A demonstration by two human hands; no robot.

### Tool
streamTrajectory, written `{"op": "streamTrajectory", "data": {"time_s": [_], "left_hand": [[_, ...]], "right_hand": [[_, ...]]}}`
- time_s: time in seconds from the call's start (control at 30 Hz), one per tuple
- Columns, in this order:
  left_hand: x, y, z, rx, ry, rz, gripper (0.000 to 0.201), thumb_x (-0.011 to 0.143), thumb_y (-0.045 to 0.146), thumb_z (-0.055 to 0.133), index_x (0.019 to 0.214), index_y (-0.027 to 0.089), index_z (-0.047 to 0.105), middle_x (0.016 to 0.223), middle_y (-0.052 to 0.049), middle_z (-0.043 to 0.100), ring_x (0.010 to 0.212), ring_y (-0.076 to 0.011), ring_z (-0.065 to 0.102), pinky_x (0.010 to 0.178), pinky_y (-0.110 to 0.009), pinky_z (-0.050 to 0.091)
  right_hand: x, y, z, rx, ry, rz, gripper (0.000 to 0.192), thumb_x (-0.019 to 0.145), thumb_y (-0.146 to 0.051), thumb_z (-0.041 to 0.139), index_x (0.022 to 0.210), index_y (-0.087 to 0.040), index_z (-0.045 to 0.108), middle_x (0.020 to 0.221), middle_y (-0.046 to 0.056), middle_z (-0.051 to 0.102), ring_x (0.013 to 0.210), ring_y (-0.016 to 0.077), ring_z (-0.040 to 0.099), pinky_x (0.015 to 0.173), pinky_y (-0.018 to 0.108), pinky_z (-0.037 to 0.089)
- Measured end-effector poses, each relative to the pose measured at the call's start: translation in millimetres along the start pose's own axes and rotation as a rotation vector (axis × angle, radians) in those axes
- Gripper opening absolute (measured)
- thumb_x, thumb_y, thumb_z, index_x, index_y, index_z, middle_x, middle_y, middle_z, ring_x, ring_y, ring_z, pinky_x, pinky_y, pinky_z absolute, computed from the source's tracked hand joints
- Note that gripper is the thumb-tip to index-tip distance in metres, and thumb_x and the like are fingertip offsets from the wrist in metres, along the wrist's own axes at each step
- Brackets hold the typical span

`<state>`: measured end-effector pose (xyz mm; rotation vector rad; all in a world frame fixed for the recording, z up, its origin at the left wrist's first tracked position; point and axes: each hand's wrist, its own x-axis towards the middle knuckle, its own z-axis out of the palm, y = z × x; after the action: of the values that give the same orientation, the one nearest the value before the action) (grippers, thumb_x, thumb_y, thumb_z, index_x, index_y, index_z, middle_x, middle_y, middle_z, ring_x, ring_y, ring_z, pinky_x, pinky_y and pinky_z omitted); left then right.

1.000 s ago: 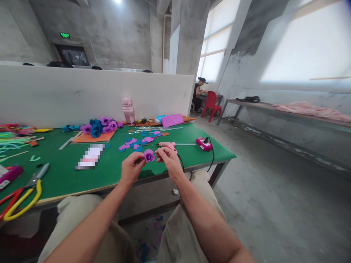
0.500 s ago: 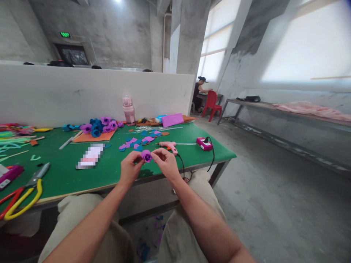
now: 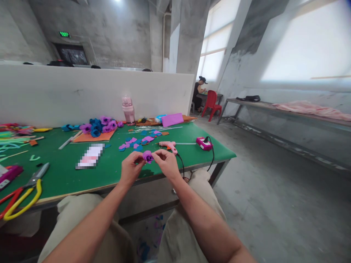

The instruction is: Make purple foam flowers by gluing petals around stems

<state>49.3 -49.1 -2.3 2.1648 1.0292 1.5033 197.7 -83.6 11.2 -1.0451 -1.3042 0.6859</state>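
A purple craft flower (image 3: 148,156) is held between my two hands above the front edge of the green table (image 3: 63,179). My left hand (image 3: 132,166) pinches it from the left side. On its right, my right hand (image 3: 166,162) grips a petal edge between thumb and fingertips. Just beyond my hands lie loose blue and purple petals (image 3: 148,138). A pink glue gun (image 3: 169,146) rests behind my right hand, its black cord dropping off the table edge. Finished-looking purple and blue flowers (image 3: 95,129) are heaped on an orange sheet (image 3: 82,137) further left.
Scissors (image 3: 34,186) with red and yellow handles overhang the table's front left. A pink bottle (image 3: 128,109) stands against the white partition (image 3: 68,93). A magenta power box (image 3: 204,143) sits at the right. Beyond are a red chair (image 3: 211,104) and a seated person (image 3: 199,93).
The purple flower has turned and tilted slightly between my fingers, so its layers show differently. Both hands stay in nearly the same place.
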Motion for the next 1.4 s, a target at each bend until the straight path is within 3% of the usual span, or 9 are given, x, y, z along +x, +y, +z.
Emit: {"op": "streamTrajectory", "data": {"time_s": [0.27, 0.47, 0.67, 1.03, 1.4], "left_hand": [[0.0, 1.8, -0.6, 0.021, 0.001, -0.002, 0.005, 0.075, 0.022, 0.06, 0.072, 0.019, 0.063, 0.07, 0.001, 0.062, 0.062, -0.0109, 0.055, 0.06, -0.021, 0.044], [-1.0, 0.3, -0.3, 0.008, -0.029, 0.012, 0.007, 0.076, 0.025, 0.06, 0.074, 0.019, 0.063, 0.071, 0.0, 0.061, 0.063, -0.0112, 0.056, 0.061, -0.021, 0.044], [-0.3, 2.4, -1.5, 0.036, -0.004, -0.023, 0.003, 0.074, 0.02, 0.059, 0.073, 0.019, 0.062, 0.07, 0.001, 0.062, 0.063, -0.0115, 0.056, 0.061, -0.022, 0.044], [0.7, 2.2, -2.7, 0.072, 0.025, -0.027, 0.004, 0.073, 0.016, 0.059, 0.073, 0.019, 0.062, 0.069, 0.002, 0.061, 0.062, -0.0108, 0.054, 0.059, -0.021, 0.043], [1.4, 3.0, -3.6, 0.091, -0.004, 0.007, 0.004, 0.073, 0.018, 0.059, 0.074, 0.019, 0.062, 0.069, 0.001, 0.061, 0.062, -0.0113, 0.053, 0.06, -0.021, 0.043]], "right_hand": [[-1.3, 0.1, -0.1, -0.036, 0.021, 0.003, 0.02, 0.073, -0.037, 0.059, 0.069, -0.018, 0.065, 0.066, 0.001, 0.064, 0.06, 0.0141, 0.056, 0.059, 0.025, 0.043], [0.2, -2.0, 2.3, 0.152, 0.033, 0.162, 0.022, 0.069, -0.038, 0.061, 0.064, -0.017, 0.061, 0.052, -0.002, 0.056, 0.049, 0.0116, 0.05, 0.051, 0.024, 0.04], [-1.9, 1.2, 2.7, 0.064, 0.043, 0.069, 0.021, 0.071, -0.04, 0.062, 0.069, -0.019, 0.063, 0.065, 0.001, 0.064, 0.057, 0.0142, 0.057, 0.057, 0.026, 0.045], [-5.4, 2.1, 5.7, 0.003, 0.044, 0.065, 0.023, 0.074, -0.037, 0.059, 0.077, -0.018, 0.071, 0.071, 0.004, 0.07, 0.061, 0.0176, 0.063, 0.059, 0.028, 0.049], [-4.8, 1.1, 4.5, 0.128, 0.011, 0.124, 0.021, 0.071, -0.038, 0.062, 0.071, -0.018, 0.068, 0.059, 0.001, 0.064, 0.054, 0.0147, 0.059, 0.056, 0.026, 0.047]]}}
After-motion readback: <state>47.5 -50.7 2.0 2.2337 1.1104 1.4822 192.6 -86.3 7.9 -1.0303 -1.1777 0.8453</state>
